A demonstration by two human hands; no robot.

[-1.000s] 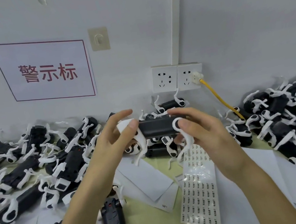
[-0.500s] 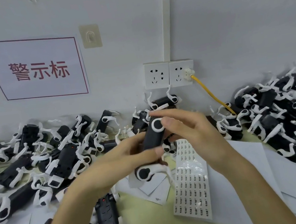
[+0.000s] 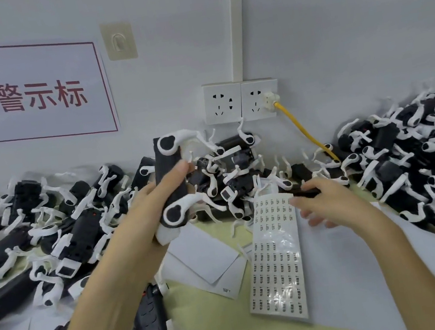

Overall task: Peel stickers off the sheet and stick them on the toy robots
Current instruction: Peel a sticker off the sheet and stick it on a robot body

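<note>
Head view: left hand (image 3: 157, 203) wrapped around a black toy robot (image 3: 171, 180), thumb pressed on its front face; long axis close to upright, one white-legged end up toward the wall, the other down by the heel of the palm; white legs sticking out to the right at both ends. Right hand (image 3: 328, 204) held loosely above the top of the sticker sheet (image 3: 278, 258), fingers part-curled and spread, thumb and forefinger near the sheet's upper right corner; cannot tell whether anything is pinched between them. Sticker sheet flat on the table (image 3: 207, 323), long axis running away from the viewer, far end by the heap of toy robots (image 3: 234, 173) along the wall; more heaped at left (image 3: 36, 230) and right (image 3: 421, 161). White papers (image 3: 205, 258) lying between the hands; yellow cable (image 3: 305, 133) plugged into the wall socket (image 3: 258, 98).
</note>
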